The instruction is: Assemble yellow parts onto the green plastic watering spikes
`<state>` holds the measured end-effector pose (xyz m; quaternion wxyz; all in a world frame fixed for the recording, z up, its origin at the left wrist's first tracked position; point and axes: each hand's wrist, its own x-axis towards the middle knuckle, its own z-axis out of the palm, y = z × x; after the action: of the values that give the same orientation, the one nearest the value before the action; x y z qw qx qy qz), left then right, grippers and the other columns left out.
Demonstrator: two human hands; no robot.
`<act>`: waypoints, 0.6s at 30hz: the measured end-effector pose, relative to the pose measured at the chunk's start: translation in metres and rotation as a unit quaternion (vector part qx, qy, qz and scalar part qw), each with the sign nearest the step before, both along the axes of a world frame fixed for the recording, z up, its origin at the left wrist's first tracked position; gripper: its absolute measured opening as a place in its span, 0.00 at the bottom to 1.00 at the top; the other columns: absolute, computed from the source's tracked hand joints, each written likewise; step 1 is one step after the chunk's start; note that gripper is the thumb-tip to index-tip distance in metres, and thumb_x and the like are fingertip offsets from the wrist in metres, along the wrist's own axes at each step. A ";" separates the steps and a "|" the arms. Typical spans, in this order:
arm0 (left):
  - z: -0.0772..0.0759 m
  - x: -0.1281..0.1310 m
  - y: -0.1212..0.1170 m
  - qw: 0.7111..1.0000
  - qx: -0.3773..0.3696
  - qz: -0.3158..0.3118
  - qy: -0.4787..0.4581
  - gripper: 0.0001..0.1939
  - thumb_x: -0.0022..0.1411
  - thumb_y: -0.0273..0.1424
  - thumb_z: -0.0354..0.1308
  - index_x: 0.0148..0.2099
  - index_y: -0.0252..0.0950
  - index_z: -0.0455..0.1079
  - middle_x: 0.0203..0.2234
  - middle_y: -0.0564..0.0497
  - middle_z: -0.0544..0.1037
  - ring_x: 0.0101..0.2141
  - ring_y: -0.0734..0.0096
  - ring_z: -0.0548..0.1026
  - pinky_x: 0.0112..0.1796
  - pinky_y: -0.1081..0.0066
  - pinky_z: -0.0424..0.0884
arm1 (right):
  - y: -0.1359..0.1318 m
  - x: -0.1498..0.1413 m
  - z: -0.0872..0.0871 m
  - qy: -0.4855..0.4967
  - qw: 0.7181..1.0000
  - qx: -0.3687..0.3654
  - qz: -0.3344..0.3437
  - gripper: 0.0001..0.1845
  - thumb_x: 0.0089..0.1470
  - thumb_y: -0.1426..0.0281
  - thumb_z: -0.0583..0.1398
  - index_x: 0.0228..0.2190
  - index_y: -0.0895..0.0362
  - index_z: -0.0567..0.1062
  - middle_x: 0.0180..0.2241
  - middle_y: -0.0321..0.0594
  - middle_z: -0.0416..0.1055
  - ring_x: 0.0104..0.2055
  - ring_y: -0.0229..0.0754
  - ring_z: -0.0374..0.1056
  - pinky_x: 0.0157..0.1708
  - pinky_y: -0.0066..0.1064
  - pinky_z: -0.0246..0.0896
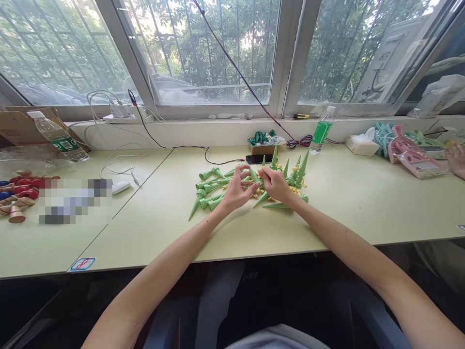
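Between my hands is a green plastic watering spike [253,174], held at an angle. My left hand [237,192] curls its fingers and thumb around it. My right hand [278,185] is closed in a pinch right against the spike's end; whatever its fingers grip is hidden. On the left lies a pile of similar green spikes [209,186], with ribbed caps. More green spikes [302,169] stand upright or lie on the right, with small yellow plastic pieces [258,191] scattered among them, partly covered by my hands.
Behind the pile are a phone [258,159] on a cable and a small box [267,149]. A bottle [322,131] stands back right, near a tissue pack [362,144] and pink dustpan set [409,150]. Wooden toys [22,191] lie far left. Another person's hand [456,160] shows far right.
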<state>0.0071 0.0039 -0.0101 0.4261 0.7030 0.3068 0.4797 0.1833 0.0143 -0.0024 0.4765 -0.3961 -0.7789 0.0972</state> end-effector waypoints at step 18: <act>0.008 0.001 -0.005 0.994 0.063 0.080 0.043 0.27 0.56 0.37 0.69 0.54 0.42 0.61 0.56 0.42 0.76 0.32 0.71 0.80 0.30 0.74 0.74 | 0.003 0.001 -0.001 -0.008 1.000 -0.010 -0.014 0.18 0.68 0.60 0.49 0.26 0.53 0.59 0.21 0.33 0.59 0.23 0.37 0.50 0.27 0.30 0.47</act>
<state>0.0080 -0.0011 -0.0025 0.3279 0.7213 0.3492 0.5002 0.1838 0.0170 -0.0033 0.4677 -0.4121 -0.7761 0.0952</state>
